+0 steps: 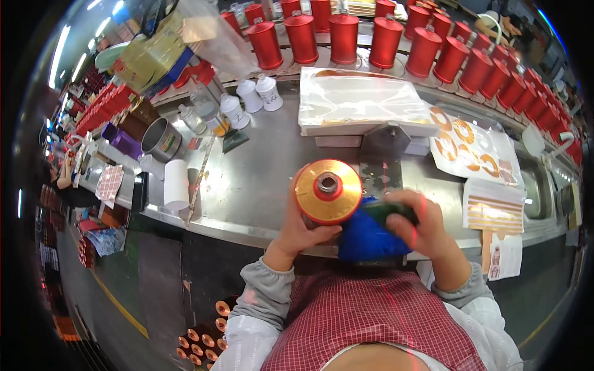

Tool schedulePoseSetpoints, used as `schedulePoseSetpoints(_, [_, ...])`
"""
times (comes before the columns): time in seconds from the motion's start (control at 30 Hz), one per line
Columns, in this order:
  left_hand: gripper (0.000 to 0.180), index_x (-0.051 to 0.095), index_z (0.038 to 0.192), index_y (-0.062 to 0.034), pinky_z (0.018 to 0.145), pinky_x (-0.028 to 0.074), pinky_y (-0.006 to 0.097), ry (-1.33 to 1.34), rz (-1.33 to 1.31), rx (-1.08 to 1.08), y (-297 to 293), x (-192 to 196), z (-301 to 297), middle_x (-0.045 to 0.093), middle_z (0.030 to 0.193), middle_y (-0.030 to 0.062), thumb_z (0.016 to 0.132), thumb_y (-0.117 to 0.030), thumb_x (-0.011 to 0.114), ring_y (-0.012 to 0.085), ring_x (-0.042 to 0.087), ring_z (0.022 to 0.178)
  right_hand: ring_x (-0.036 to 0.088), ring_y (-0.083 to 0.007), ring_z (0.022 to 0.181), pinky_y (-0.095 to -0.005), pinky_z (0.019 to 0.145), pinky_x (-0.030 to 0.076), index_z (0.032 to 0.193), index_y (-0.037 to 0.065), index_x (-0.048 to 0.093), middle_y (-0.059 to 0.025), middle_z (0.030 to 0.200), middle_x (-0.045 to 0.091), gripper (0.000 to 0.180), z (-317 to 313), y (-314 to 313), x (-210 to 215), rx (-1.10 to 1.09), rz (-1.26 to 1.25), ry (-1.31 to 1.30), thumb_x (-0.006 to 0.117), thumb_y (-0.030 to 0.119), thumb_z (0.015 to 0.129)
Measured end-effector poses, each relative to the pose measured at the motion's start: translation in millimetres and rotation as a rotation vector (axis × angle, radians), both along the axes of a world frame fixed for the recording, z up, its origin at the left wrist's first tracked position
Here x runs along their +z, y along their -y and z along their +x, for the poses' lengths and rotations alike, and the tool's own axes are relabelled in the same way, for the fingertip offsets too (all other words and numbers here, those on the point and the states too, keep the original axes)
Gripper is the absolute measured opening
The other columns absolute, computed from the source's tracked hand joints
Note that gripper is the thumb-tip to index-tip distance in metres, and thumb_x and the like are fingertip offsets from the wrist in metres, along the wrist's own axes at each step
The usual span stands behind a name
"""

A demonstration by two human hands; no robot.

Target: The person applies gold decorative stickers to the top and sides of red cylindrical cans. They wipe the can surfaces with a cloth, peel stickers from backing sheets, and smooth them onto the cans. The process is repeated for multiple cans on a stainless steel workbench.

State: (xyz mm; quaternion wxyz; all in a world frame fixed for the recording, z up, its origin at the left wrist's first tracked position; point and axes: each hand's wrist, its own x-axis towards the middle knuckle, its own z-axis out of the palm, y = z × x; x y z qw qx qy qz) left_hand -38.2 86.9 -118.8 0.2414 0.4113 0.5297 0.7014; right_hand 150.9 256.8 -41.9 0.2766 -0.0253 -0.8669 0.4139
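My left hand (298,224) is wrapped round a red bottle (328,192) with a gold top and a narrow open neck, seen almost from straight above. My right hand (422,224) grips a dark green flat piece (396,211), blurred, so its kind is unclear. It is over a blue cloth-like pad (370,235) at the bench's front edge, just right of the bottle. Whether the green piece touches the bottle is hard to see. Beyond the pad, a stack topped by a clear-wrapped sheet (365,102) rests on the bench.
Red bottles (343,38) line a curved conveyor behind the metal bench (266,167). To the left stand white bottles (268,93), a metal cup (162,140) and a white roll (176,184). Sheets of gold ring decals (461,139) and striped decals (494,207) lie at right, beside a sink (537,185).
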Motion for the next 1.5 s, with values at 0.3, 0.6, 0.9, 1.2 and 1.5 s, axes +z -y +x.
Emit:
schedulePoseSetpoints(0.3, [0.066,0.041,0.131,-0.001,0.085,0.052,0.032,0.372,-0.213,-0.239,-58.2,73.7,10.9,0.057,0.118,0.0124,0.083,-0.032,0.075,0.0182,0.06,0.101,0.048,-0.0355,0.129,-0.0375,0.107,0.038,0.145,-0.003,0.033,-0.0233,0.142,0.045,0.065,27.3,-1.5,-2.7,-0.038,-0.018,0.102,0.05,-0.009,0.083])
schedulePoseSetpoints(0.6, [0.058,0.046,0.126,-0.0006,0.081,0.053,0.03,0.541,-0.306,-0.328,-115.2,41.2,35.9,0.061,0.11,0.0112,0.09,-0.04,0.067,0.0153,0.063,0.093,0.05,-0.0405,0.125,-0.0397,0.105,0.041,0.142,-0.006,0.034,-0.0297,0.134,0.049,0.058,36.2,-35.3,-25.2,-0.171,-0.141,0.219,0.05,0.0,0.087])
schedulePoseSetpoints(0.9, [0.063,0.031,0.143,-0.0046,0.096,0.047,0.034,0.469,-0.176,-0.262,-109.6,32.9,48.7,0.051,0.129,0.0125,0.093,-0.027,0.061,0.0204,0.056,0.113,0.045,-0.0397,0.13,-0.0409,0.106,0.04,0.13,-0.002,0.048,-0.0257,0.141,0.043,0.051,55.4,-69.8,-31.4,-0.159,0.017,0.109,0.048,-0.01,0.08])
schedulePoseSetpoints(1.2, [0.068,0.031,0.145,-0.005,0.098,0.045,0.036,0.352,-0.193,-0.132,-100.8,29.6,62.9,0.05,0.132,0.0134,0.094,-0.041,0.057,0.023,0.054,0.115,0.055,-0.0376,0.114,-0.0391,0.097,0.046,0.101,-0.002,0.068,-0.0212,0.121,0.059,0.031,226.4,-222.2,-13.7,-0.778,0.514,0.458,0.051,-0.01,0.076])
schedulePoseSetpoints(1.5, [0.057,0.035,0.144,-0.0081,0.096,0.049,0.039,0.563,-0.198,-0.06,-101.1,33.1,77.1,0.052,0.134,0.0119,0.101,-0.045,0.042,0.0242,0.057,0.115,0.056,-0.0334,0.107,-0.0387,0.092,0.047,0.102,0.002,0.069,-0.0166,0.114,0.058,0.023,344.1,-220.6,-24.6,-0.971,0.327,0.68,0.063,-0.001,0.08])
